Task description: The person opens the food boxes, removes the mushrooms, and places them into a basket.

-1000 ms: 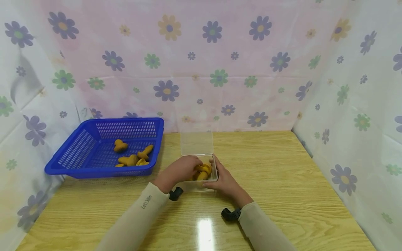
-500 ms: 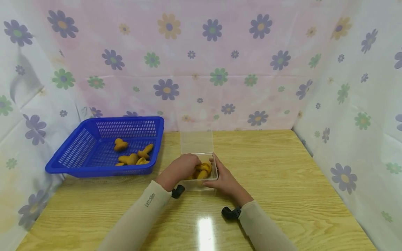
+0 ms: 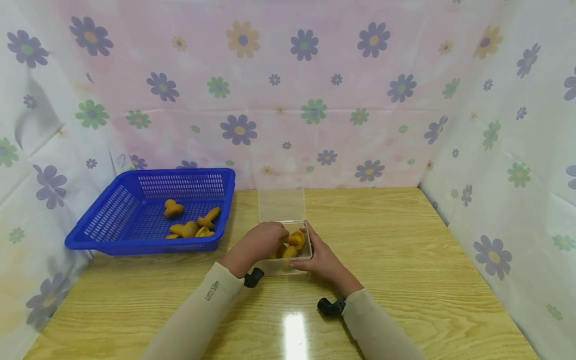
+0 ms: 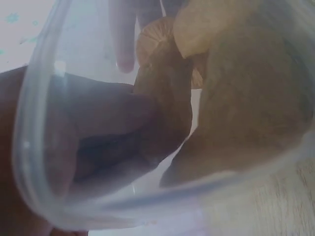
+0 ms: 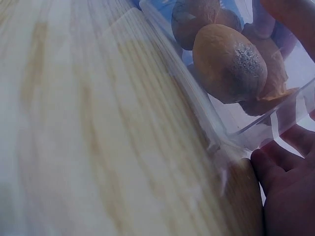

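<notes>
My left hand [image 3: 261, 242] reaches into a clear plastic box [image 3: 275, 268] from the left and pinches the stem of a yellow-brown mushroom [image 3: 296, 238], whose cap points to the right. Seen through the box wall in the left wrist view, thumb and fingers close on the mushroom stem [image 4: 165, 93]. More mushrooms [image 3: 290, 251] lie beneath it, partly hidden by the hand. My right hand [image 3: 323, 259] grips the box at its right side, thumb at the front corner and fingers toward the back. The right wrist view shows a rounded mushroom [image 5: 229, 64] against the wall.
The box's clear lid [image 3: 282, 204] stands open at the back. To the left, a blue plastic basket [image 3: 148, 246] holds several mushrooms [image 3: 173, 208]. A flowered cloth [image 3: 288, 100] surrounds the wood-grain table [image 3: 387, 240] at the back and sides.
The mushroom in my left hand has turned and shifted slightly, its cap now facing up toward the right. My right hand keeps its place on the box.
</notes>
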{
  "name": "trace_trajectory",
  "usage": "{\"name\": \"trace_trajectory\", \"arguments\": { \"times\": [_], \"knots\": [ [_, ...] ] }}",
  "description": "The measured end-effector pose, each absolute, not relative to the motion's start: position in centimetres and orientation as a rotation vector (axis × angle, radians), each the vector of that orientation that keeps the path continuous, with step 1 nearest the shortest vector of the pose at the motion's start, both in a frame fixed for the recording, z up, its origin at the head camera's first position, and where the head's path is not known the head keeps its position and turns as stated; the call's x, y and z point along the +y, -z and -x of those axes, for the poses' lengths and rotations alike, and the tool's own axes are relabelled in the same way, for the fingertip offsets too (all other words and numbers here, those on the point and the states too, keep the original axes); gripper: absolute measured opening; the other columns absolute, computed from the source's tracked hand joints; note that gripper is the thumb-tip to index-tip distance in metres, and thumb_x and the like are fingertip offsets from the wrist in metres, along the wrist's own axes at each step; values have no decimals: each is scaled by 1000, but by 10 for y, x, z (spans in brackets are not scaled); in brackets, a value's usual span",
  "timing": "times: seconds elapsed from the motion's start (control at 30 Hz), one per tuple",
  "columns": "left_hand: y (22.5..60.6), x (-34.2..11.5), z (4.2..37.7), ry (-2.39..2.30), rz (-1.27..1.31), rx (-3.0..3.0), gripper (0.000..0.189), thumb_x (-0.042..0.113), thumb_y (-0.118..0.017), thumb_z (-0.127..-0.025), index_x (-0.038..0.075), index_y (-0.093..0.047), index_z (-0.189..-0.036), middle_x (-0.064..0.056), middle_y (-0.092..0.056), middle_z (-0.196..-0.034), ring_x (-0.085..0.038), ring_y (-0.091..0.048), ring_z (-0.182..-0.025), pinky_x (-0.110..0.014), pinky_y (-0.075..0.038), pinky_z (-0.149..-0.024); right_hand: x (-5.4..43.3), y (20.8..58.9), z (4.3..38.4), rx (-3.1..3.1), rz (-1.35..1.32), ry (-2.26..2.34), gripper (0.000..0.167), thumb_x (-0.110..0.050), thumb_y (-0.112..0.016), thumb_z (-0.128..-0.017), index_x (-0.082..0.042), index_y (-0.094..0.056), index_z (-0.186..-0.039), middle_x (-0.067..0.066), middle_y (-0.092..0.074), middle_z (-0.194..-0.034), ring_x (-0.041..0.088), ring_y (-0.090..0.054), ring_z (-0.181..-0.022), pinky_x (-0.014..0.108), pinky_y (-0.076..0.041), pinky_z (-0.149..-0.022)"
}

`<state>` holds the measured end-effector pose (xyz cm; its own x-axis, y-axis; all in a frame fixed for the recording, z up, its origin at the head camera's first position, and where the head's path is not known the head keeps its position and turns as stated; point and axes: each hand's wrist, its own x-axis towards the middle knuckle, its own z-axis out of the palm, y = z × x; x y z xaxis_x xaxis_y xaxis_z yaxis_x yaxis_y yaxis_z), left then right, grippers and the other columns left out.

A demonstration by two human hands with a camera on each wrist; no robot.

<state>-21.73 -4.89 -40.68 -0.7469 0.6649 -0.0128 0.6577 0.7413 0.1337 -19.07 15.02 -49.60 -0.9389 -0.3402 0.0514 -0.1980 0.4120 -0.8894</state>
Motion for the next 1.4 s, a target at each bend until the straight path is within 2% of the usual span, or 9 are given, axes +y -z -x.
{"name": "trace_trajectory", "arguments": {
  "times": [0.13,0.3,0.53,0.77,1.0,1.1,1.4],
  "knots": [
    [405,-52,215,-223,-1119,2886,13,7,-59,-95,9,-72,-97,-4,-68,-94,-20,-65,-88,-36,-54,-84,150,497,191,2516,484,1556,115,-47,-82,-74,-48,3,-151,-2,-23,-161,26,-33,-144,53,-35,-112],
    [402,-55,213,-271,-1145,2917,13,8,-58,-96,8,-71,-97,-4,-68,-93,-20,-64,-86,-36,-55,-84,149,495,191,2500,488,1580,116,-40,-83,-75,-44,2,-153,3,-20,-162,28,-39,-140,51,-41,-108],
    [399,-63,210,-376,-1087,2906,21,8,-57,-96,6,-70,-112,-7,-69,-106,-23,-66,-97,-37,-54,-90,147,494,191,2488,490,1577,117,-45,-83,-73,-41,1,-154,3,-20,-161,27,-43,-136,47,-47,-102],
    [398,-72,210,-453,-1080,2914,25,9,-58,-96,5,-69,-118,-8,-69,-113,-24,-66,-104,-38,-53,-94,147,493,190,2522,501,1566,118,-45,-83,-74,-34,0,-156,3,-24,-160,28,-46,-134,51,-44,-105],
    [393,-77,208,-525,-1094,2906,24,8,-58,-96,4,-69,-116,-9,-69,-111,-25,-66,-101,-40,-54,-92,149,495,190,2515,482,1571,117,-46,-82,-74,-38,1,-155,-3,-26,-159,24,-47,-133,48,-45,-104],
    [391,-80,207,-534,-1089,2899,24,8,-57,-96,3,-68,-117,-9,-69,-111,-25,-66,-102,-40,-54,-92,149,495,190,2501,474,1574,116,-42,-83,-75,-43,2,-153,-3,-26,-159,24,-49,-130,47,-47,-102],
    [384,-83,206,-581,-1064,2905,24,10,-57,-97,5,-68,-118,-8,-69,-112,-25,-66,-102,-40,-54,-92,149,489,190,2492,474,1546,115,-26,-82,-79,-35,4,-155,0,-25,-159,29,-39,-140,51,-39,-110]
  ]
}}
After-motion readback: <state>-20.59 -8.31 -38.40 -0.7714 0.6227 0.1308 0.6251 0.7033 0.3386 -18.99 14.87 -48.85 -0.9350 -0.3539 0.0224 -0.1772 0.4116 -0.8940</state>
